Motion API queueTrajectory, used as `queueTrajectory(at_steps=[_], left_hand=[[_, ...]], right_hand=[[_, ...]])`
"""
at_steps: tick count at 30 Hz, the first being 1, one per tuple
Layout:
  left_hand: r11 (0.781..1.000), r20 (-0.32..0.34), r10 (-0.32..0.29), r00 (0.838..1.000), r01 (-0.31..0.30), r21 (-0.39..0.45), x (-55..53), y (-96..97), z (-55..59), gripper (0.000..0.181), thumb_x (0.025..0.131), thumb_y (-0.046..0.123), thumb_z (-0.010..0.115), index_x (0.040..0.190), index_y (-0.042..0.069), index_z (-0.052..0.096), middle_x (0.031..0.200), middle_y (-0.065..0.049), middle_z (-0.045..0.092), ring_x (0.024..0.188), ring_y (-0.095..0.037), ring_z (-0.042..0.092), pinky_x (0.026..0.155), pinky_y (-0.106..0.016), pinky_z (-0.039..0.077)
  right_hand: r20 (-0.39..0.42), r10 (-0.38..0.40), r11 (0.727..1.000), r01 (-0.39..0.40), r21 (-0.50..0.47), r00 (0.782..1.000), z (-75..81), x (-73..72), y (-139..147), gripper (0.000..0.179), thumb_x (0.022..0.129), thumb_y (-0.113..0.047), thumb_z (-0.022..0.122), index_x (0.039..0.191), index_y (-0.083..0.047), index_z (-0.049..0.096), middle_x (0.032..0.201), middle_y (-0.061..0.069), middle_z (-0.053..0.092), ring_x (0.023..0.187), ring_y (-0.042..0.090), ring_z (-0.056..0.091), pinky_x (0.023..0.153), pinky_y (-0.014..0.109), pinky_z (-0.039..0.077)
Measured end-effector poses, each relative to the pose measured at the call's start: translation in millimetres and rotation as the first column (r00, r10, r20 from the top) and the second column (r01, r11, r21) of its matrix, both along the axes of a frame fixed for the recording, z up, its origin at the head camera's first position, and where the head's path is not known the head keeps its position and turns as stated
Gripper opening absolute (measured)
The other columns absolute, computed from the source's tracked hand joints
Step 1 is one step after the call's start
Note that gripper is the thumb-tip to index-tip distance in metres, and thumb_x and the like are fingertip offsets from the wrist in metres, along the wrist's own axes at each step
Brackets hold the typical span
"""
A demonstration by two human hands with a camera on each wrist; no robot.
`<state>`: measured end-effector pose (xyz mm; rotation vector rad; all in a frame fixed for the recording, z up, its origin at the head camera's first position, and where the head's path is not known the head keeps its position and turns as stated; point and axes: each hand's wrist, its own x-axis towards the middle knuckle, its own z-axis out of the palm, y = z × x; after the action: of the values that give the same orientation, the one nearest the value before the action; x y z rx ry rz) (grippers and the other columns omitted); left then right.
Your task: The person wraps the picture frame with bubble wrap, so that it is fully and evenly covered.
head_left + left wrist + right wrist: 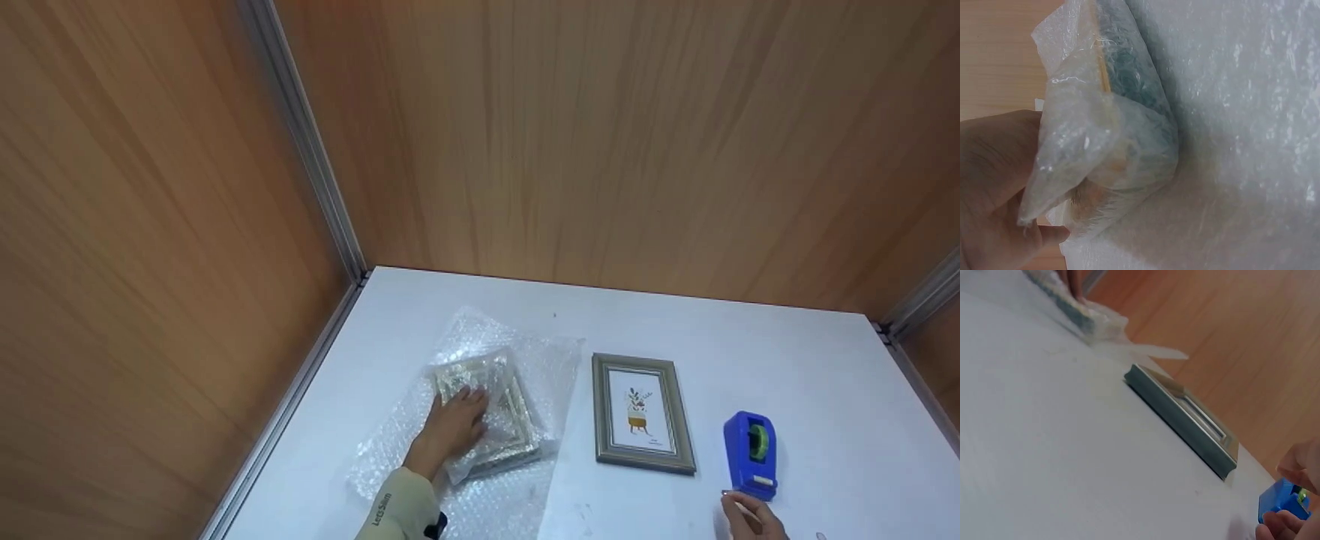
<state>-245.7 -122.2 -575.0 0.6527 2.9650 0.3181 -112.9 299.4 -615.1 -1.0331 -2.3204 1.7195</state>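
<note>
My left hand (pixel 456 424) lies over a picture frame (pixel 517 409) wrapped in clear bubble wrap (pixel 547 375), its fingers spread on the top. In the left wrist view, a loose flap of the wrap (pixel 1067 135) sticks up beside that hand, and the frame's edge shows through the plastic. At the front right, my right hand (pixel 752 517) is at the near end of a blue tape dispenser (pixel 742 450) with a green roll in it. Its fingers are bent beside the dispenser (pixel 1278 499) in the right wrist view; I cannot tell whether they pinch any tape.
Between the two hands, an unwrapped grey-green picture frame (pixel 682 420) with a potted-plant print lies face up on the white table (pixel 825 382). More bubble wrap (pixel 390 450) spreads under the wrapped frame. Wood-grain panels (pixel 600 150) stand behind and at the sides.
</note>
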Motion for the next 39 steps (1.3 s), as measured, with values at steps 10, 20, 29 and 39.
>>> queueTrajectory(at_steps=[10, 20, 29, 39], left_hand=[[1.0, -0.017, 0.001, 1.0, -0.001, -0.02, 0.2, 1.0, 0.0, 0.05, 0.092, 0.03, 0.051, 0.138, 0.012, 0.042, 0.142, -0.006, 0.04, 0.132, -0.031, 0.033, 0.103, -0.063, 0.022], [0.989, -0.121, 0.0, 0.993, -0.018, -0.148, -0.3, 10.6, 1.0, 0.05, 0.089, 0.03, 0.058, 0.133, 0.009, 0.048, 0.137, -0.005, 0.047, 0.126, -0.029, 0.042, 0.102, -0.056, 0.029], [0.981, -0.138, 0.033, 0.99, -0.059, -0.183, 3.7, 18.9, -2.2, 0.047, 0.089, 0.026, 0.058, 0.132, 0.008, 0.05, 0.136, -0.005, 0.047, 0.126, -0.028, 0.042, 0.103, -0.053, 0.031], [0.976, -0.191, 0.031, 0.981, -0.071, -0.208, 4.5, 19.8, -5.3, 0.045, 0.089, 0.026, 0.058, 0.13, 0.009, 0.051, 0.136, -0.006, 0.047, 0.126, -0.027, 0.042, 0.102, -0.052, 0.032]], right_hand=[[-0.03, 0.108, 0.993, -0.106, 0.06, 0.994, 21.5, -16.7, -51, 0.037, 0.088, -0.028, 0.061, 0.117, -0.004, 0.058, 0.121, 0.017, 0.052, 0.081, 0.002, 0.057, 0.072, 0.026, 0.05], [-0.107, 0.3, 0.954, -0.295, 0.059, 0.948, 33.4, -38.7, -91, 0.029, 0.092, -0.023, 0.055, 0.119, -0.011, 0.057, 0.123, 0.007, 0.052, 0.103, 0.02, 0.056, 0.082, 0.029, 0.047], [-0.198, 0.393, 0.92, -0.386, 0.074, 0.898, 37.3, -53.9, -126, 0.027, 0.09, -0.013, 0.058, 0.117, -0.015, 0.06, 0.118, 0.003, 0.053, 0.095, 0.018, 0.057, 0.078, 0.027, 0.048], [-0.333, 0.573, 0.816, -0.562, 0.14, 0.749, 40.0, -69.0, -156, 0.033, 0.088, -0.01, 0.061, 0.12, -0.018, 0.059, 0.118, 0.011, 0.054, 0.092, 0.017, 0.061, 0.078, 0.026, 0.051]])
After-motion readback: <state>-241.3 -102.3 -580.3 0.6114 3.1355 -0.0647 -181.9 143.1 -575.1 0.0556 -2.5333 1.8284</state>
